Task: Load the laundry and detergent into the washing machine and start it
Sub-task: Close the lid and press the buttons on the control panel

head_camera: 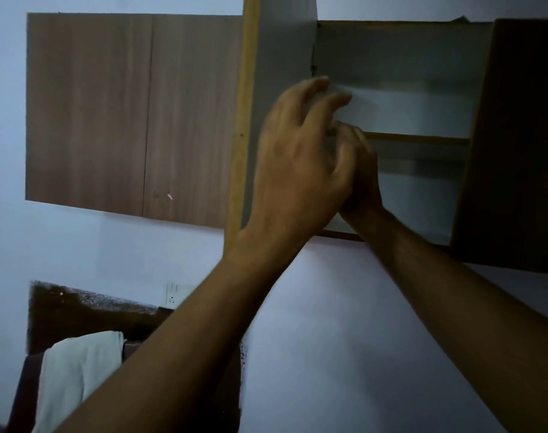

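Neither the laundry, the detergent nor the washing machine can be made out for sure in the head view. Both hands are raised into an open wall cabinet (400,82) in the upper right of the frame. The left hand (297,164) sits at centre, back toward the camera, fingers (335,100) loosely spread and slightly bent, reaching past the edge of the left door (279,89) toward the upper compartment; its grip is relaxed and nothing shows in it. The right hand (360,170) lies just behind and right of it, largely hidden; its fingers curl near the front edge of the shelf (422,139), and whether that grip holds anything cannot be told. The hands overlap in the picture and are motion-blurred. The right door (522,135) swings out dark at the right edge.

Left of the open cabinet, a closed wood-grain cabinet (126,114) hangs on the pale wall (329,307). Below it, centre left, is a white socket (173,295). At lower left stands dark furniture (79,314) with a pale cloth (76,376) draped over it.
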A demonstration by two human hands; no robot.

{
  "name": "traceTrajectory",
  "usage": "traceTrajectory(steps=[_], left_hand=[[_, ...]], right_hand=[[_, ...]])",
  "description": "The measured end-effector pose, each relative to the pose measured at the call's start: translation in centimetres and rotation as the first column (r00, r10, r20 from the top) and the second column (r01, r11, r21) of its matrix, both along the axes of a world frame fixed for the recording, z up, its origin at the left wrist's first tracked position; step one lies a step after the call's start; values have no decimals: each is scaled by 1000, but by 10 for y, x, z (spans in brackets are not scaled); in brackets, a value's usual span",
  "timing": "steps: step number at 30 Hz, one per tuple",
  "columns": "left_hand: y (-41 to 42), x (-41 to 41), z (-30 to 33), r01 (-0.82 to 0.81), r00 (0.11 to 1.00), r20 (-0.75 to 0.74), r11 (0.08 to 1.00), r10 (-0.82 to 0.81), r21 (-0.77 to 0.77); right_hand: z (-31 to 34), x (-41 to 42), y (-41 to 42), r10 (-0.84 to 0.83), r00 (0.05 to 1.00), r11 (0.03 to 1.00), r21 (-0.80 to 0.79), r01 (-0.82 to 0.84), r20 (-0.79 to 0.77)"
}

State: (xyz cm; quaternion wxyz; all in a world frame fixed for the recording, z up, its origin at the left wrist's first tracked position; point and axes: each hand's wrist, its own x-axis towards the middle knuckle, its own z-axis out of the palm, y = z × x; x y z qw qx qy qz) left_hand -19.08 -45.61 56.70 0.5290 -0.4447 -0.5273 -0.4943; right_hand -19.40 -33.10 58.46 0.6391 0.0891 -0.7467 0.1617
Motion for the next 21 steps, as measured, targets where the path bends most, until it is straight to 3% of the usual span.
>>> traceTrajectory(steps=[2,3,5,7,9,17,21], left_hand=[[-28,-12,-7,-96,995,-15,990,98,104],[-38,-23,-11,-55,998,30,987,51,149],[-50,-46,-19,218,960,137,960,-244,176],[-51,-61,-23,483,839,210,865,-502,137],[-51,-69,-22,641,726,238,760,-646,109],[-44,-74,-18,773,549,307,612,-777,168],[-44,-65,-22,866,383,366,467,-848,177]], right_hand=[[3,-3,-14,-102,995,993,-67,102,6],[2,-5,-23,-130,991,987,-95,130,0],[-2,-12,-43,-182,983,979,-101,178,-36],[-3,-19,-59,-204,979,976,-85,202,-20],[-3,-22,-73,-229,973,971,-80,227,-16],[2,-19,-103,-190,969,980,-95,177,-156],[-1,-11,-107,-236,950,971,-17,238,-203]])
